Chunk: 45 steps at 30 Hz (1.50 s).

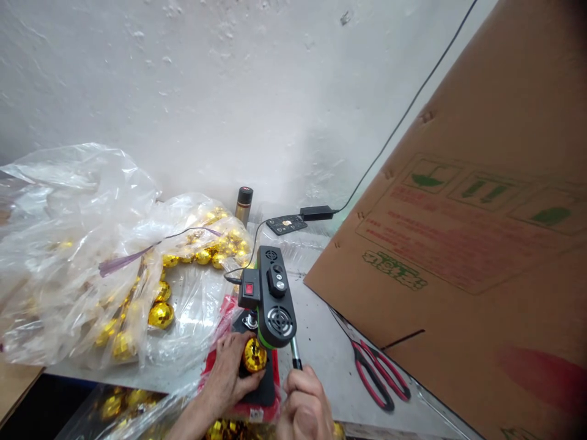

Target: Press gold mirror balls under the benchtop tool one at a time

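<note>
A small black and green press machine (pixel 271 296) with a red switch stands on a dark base at the table's front edge. My left hand (pixel 232 370) holds a shiny gold faceted ball (pixel 255 355) on the base under the machine's head, with fingers curled around it. My right hand (pixel 305 403) is closed around the lower end of the machine's metal lever (pixel 296 353).
Clear plastic bags (pixel 82 256) with several gold balls lie to the left. Red-handled scissors (pixel 373 373) rest on the table (pixel 321 342) at the right, beside a large tilted cardboard box (pixel 472 244). A spray can (pixel 244 206), power adapter (pixel 316 212) and cable sit by the white wall.
</note>
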Motion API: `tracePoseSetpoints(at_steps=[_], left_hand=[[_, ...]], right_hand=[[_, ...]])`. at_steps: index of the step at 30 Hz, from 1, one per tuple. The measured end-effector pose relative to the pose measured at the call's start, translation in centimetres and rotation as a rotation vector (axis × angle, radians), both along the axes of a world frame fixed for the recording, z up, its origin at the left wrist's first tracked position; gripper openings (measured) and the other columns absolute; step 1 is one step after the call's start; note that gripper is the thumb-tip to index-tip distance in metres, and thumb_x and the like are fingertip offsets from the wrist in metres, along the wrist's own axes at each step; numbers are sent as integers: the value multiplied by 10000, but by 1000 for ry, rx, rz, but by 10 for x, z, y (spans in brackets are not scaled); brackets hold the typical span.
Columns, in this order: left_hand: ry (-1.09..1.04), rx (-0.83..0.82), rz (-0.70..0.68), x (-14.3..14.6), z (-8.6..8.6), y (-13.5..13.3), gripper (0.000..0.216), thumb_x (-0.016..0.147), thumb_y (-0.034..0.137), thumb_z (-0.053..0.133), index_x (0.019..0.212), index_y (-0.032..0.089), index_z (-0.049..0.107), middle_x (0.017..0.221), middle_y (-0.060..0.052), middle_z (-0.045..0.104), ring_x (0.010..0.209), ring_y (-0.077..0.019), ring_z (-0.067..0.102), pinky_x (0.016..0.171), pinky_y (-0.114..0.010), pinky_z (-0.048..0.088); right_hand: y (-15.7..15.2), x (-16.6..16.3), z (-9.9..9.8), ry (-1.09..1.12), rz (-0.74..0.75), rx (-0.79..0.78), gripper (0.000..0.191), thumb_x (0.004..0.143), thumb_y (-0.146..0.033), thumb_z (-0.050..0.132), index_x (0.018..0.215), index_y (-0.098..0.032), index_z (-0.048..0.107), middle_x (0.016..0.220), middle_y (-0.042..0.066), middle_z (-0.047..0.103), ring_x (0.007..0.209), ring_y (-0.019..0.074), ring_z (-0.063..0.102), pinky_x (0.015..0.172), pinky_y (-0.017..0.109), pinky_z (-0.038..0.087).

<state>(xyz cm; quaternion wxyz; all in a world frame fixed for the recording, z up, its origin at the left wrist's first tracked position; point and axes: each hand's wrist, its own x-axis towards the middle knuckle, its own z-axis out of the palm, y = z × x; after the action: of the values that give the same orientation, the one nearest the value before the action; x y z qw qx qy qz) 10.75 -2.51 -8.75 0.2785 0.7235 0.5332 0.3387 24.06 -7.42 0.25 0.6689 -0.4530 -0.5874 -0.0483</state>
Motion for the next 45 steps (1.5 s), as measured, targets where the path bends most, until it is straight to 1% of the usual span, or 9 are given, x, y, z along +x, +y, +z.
tracePoseSetpoints(at_steps=[5,13,21,26,32,35,38,41,45], left_hand=[[-15,-4,16,2,2,-2,523,769,267,794,1283,218,713,1202,-141,771,1144,-395,704,1037,-591,558],[-48,-18,24,6,1,-2,550,751,225,790,1296,218,719,1190,-137,774,1149,-403,695,1036,-586,542],[-52,-40,28,10,-3,-1,599,732,174,784,1324,205,698,1237,-140,757,1196,-395,668,1079,-589,509],[-52,-55,11,9,-4,2,622,724,200,810,1335,202,690,1262,-148,747,1213,-406,652,1096,-603,489],[-60,-73,-5,7,1,1,612,764,252,808,1360,209,677,1277,-146,739,1227,-404,636,1098,-592,486],[-50,-91,8,8,5,2,614,755,240,808,1354,195,683,1287,-157,739,1240,-413,637,1112,-610,482],[-74,-91,22,8,5,3,640,751,244,829,1372,197,681,1320,-168,735,1267,-418,646,1135,-630,480],[-124,-70,39,2,-4,-5,691,738,263,870,1396,181,674,1348,-203,734,1290,-440,660,1139,-646,502],[-101,47,-37,-30,-15,-27,886,689,430,959,1481,206,630,1420,-220,723,1291,-464,690,1076,-596,594]], right_hand=[[-4,0,-10,-14,9,-75,335,1064,-144,412,772,-243,543,694,-41,630,565,119,594,817,330,588],[18,-4,-8,21,-32,186,435,1121,-213,368,697,-245,457,626,-57,554,495,100,504,694,294,540],[25,-1,-11,61,50,245,429,1102,-162,367,694,-228,483,657,-44,558,530,98,538,634,275,490],[20,-4,-31,50,6,170,409,1092,-145,391,706,-222,500,723,-20,613,583,115,581,759,329,561],[32,-5,-54,28,-30,315,409,1070,-190,428,679,-234,537,676,-20,632,563,121,585,747,322,571],[31,1,-32,4,24,302,406,1063,-219,475,659,-228,513,672,-16,613,536,106,542,596,268,504],[23,7,15,-7,110,85,375,1056,-168,500,684,-219,499,720,2,615,582,99,569,540,236,438],[20,9,62,78,154,61,386,1058,-149,507,680,-223,492,625,-17,531,583,119,577,526,245,409],[22,7,80,53,177,61,369,1047,-96,497,699,-218,504,627,-21,521,563,109,556,519,239,408]])
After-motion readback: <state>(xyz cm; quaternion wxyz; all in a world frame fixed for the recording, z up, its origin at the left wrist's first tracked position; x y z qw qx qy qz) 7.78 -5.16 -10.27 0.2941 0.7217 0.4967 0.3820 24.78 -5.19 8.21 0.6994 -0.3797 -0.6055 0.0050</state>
